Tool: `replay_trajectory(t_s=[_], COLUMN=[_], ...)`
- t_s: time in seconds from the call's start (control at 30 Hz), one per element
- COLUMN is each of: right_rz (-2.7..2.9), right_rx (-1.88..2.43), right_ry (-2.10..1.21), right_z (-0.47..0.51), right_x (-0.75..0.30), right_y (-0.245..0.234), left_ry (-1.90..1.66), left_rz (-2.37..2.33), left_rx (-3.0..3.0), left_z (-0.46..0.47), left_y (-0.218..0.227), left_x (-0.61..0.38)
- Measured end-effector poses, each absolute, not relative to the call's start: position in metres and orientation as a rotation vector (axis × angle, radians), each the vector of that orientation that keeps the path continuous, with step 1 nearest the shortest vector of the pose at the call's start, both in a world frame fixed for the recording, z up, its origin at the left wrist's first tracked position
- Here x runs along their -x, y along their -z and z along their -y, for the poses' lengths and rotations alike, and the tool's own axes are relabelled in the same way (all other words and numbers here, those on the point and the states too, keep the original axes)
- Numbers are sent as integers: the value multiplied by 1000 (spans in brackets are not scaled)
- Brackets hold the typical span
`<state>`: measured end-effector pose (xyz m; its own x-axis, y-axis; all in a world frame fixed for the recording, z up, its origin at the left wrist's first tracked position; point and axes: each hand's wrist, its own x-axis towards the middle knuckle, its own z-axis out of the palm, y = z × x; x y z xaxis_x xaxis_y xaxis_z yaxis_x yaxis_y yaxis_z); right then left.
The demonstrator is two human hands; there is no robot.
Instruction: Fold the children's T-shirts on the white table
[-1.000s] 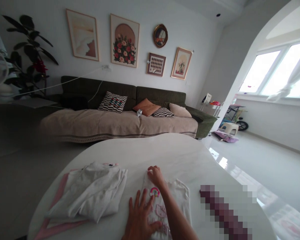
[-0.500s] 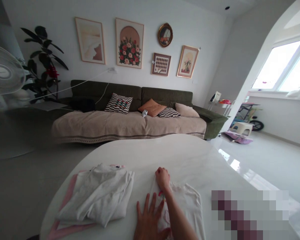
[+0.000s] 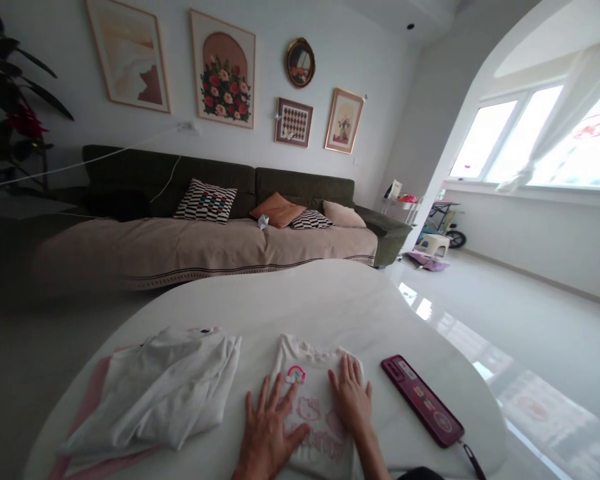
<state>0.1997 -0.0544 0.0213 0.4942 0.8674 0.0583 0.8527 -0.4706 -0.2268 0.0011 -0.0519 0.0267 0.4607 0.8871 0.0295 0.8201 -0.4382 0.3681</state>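
A small white shirt (image 3: 316,383) lies on the table in front of me, its sides folded in, with pink print and a rainbow patch on its front. Across its left side my left hand (image 3: 270,427) rests flat, fingers spread. My right hand (image 3: 353,393) presses on the right side near the collar, fingers extended. To the left, a loose pile of white clothing (image 3: 165,387) lies over a pink garment (image 3: 93,403).
All of this is on a white rounded table (image 3: 260,297). A dark red phone (image 3: 423,400) with a strap lies right of the shirt. Beyond the table stands a green sofa (image 3: 305,183) with a beige cover and cushions. Glossy floor (image 3: 470,320) extends to the right.
My right hand has moved from the shirt's upper left to its right side and opened out. The shirt's right part is now folded in, showing the print. The view has turned right.
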Motion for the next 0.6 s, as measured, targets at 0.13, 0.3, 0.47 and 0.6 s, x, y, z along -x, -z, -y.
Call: replay_trajectory(t_s=[0.13, 0.3, 0.47, 0.6], right_rz=[1298, 1425, 1564, 1767], right_rx=[2604, 2468, 2346, 2277], right_ry=[-18, -176, -71, -169], right_z=[71, 100, 87, 63], right_x=[-156, -85, -113, -168], right_y=[-36, 5, 15, -22], left_ry=[-413, -759, -830, -846], left_rz=[-1435, -1451, -1431, -1419], left_rx=[-2382, -2145, -2646, -2976], left_z=[46, 37, 50, 55], left_y=[-27, -1, 31, 41], left_x=[0, 28, 59, 65])
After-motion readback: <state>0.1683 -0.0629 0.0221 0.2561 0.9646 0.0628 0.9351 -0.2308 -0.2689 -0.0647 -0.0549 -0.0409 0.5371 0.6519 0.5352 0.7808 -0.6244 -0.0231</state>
